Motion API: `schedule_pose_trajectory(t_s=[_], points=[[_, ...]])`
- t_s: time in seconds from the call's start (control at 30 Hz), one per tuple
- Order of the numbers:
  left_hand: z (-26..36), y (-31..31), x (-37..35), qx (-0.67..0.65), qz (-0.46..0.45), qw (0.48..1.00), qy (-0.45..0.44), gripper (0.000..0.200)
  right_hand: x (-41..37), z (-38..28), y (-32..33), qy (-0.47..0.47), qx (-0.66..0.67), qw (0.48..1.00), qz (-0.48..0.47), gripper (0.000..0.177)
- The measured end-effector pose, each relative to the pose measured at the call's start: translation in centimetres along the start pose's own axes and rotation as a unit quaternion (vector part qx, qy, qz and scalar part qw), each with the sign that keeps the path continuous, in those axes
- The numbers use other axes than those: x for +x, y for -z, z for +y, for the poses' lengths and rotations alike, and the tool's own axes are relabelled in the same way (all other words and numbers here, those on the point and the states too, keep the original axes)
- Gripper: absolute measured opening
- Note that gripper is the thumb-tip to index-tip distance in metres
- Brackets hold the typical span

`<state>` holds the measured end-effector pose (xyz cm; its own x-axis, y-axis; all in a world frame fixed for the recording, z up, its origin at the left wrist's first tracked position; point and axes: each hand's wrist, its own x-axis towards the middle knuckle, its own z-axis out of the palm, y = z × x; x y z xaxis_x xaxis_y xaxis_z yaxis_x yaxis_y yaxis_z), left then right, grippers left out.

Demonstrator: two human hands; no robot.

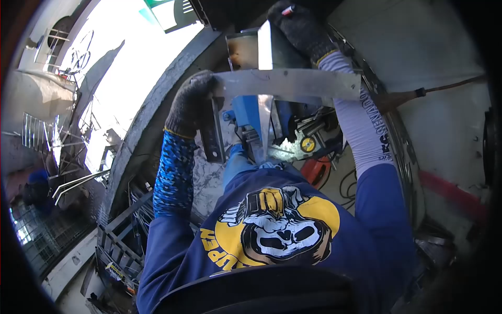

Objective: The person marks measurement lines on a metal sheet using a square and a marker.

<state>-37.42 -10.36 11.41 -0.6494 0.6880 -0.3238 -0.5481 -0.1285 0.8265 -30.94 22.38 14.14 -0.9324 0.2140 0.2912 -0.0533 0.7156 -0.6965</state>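
My left hand (pixel 192 102), in a dark knitted glove, is closed on the left end of a flat metal strip (pixel 285 83). The strip lies crosswise in front of me, its far end passing above my right forearm. A second bright metal strip (pixel 265 49) runs lengthwise beneath it. My right hand (pixel 302 32), gloved in the same dark knit, is further forward beside the upper end of that lengthwise strip. Its fingers are curled around a small red-and-white marker-like object (pixel 288 10). Under the strips stands blue metal equipment (pixel 246 112).
A round yellow disc (pixel 308 144) and a red-orange tool (pixel 316 171) lie below the strips. A broom (pixel 400 99) is on the right. Metal rods and frames (pixel 123 225) are piled at left, inside a curved ledge (pixel 151 99). Another person (pixel 39 191) appears at far left.
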Motion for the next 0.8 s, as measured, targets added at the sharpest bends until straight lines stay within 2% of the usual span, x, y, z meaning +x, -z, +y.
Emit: schedule_pose_trajectory(t_s=[0.03, 0.07, 0.1, 0.17, 0.2, 0.23, 0.3, 0.37, 0.43, 0.47, 0.5, 0.53, 0.57, 0.63, 0.67, 0.7, 0.77, 0.8], points=[[-1.6, 1.0, -1.7, -0.009, -0.002, 1.000, -0.001, 0.022, -0.9, -0.7, -0.5, -0.092, -0.015, 0.996, -0.016, 0.031], [-2.9, 1.6, -3.4, -0.013, 0.003, 1.000, -0.001, 0.022, -1.6, 0.6, -1.5, -0.111, 0.002, 0.994, -0.020, 0.030], [-4.1, 2.0, -5.1, -0.021, 0.052, 0.998, 0.025, 0.022, -2.7, 2.4, -2.9, -0.131, 0.019, 0.991, -0.025, 0.029], [-6.2, 3.5, -7.2, -0.035, 0.147, 0.986, 0.065, 0.024, -4.1, 6.3, -6.7, -0.105, 0.012, 0.994, -0.028, 0.029], [-8.6, 6.4, -7.9, 0.042, 0.138, 0.988, 0.051, 0.025, -4.2, 7.4, -8.0, -0.084, 0.008, 0.996, -0.026, 0.029], [-9.3, 6.5, -9.0, 0.043, 0.146, 0.987, 0.050, 0.025, -4.7, 6.7, -8.8, -0.093, 0.006, 0.995, -0.045, 0.032], [-10.6, 6.2, -11.1, -0.118, 0.263, 0.953, 0.092, 0.033, -5.2, 5.6, -11.1, -0.104, -0.031, 0.988, -0.107, 0.030], [-12.9, 6.9, -12.6, -0.093, 0.257, 0.956, 0.105, 0.035, -5.9, 6.5, -14.3, -0.045, -0.075, 0.988, -0.126, 0.027], [-14.8, 6.5, -13.5, 0.039, 0.231, 0.971, 0.054, 0.036, -6.6, 6.7, -15.5, -0.039, -0.054, 0.989, -0.134, 0.025], [-16.1, 6.0, -14.0, -0.010, 0.253, 0.966, 0.055, 0.036, -6.6, 6.9, -15.9, -0.039, -0.051, 0.991, -0.120, 0.025], [-16.4, 4.9, -14.3, -0.006, 0.255, 0.965, 0.057, 0.036, -6.7, 7.1, -16.3, -0.039, -0.049, 0.992, -0.105, 0.024], [-16.5, 3.7, -14.6, -0.054, 0.253, 0.962, 0.086, 0.036, -7.0, 7.2, -16.5, -0.016, -0.045, 0.997, -0.065, 0.020], [-16.8, 3.0, -14.8, -0.102, 0.249, 0.956, 0.113, 0.037, -7.2, 7.4, -16.5, -0.018, -0.043, 0.997, -0.064, 0.020], [-17.1, 1.9, -14.2, -0.099, 0.238, 0.960, 0.110, 0.036, -7.2, 7.5, -16.1, 0.021, 0.013, 1.000, 0.008, 0.018], [-17.4, 1.2, -13.8, -0.084, 0.260, 0.955, 0.113, 0.035, -7.3, 7.7, -15.6, 0.025, 0.025, 0.998, 0.059, 0.019], [-17.2, 0.4, -13.1, -0.070, 0.281, 0.950, 0.115, 0.034, -7.4, 8.5, -15.1, 0.024, 0.026, 0.997, 0.062, 0.019], [-16.8, 0.4, -11.1, -0.066, 0.237, 0.963, 0.107, 0.033, -7.9, 11.0, -13.3, -0.015, 0.148, 0.980, 0.133, 0.022], [-16.2, 0.0, -9.9, -0.034, 0.199, 0.976, 0.084, 0.032, -8.7, 12.3, -11.9, -0.025, 0.146, 0.978, 0.144, 0.022]])
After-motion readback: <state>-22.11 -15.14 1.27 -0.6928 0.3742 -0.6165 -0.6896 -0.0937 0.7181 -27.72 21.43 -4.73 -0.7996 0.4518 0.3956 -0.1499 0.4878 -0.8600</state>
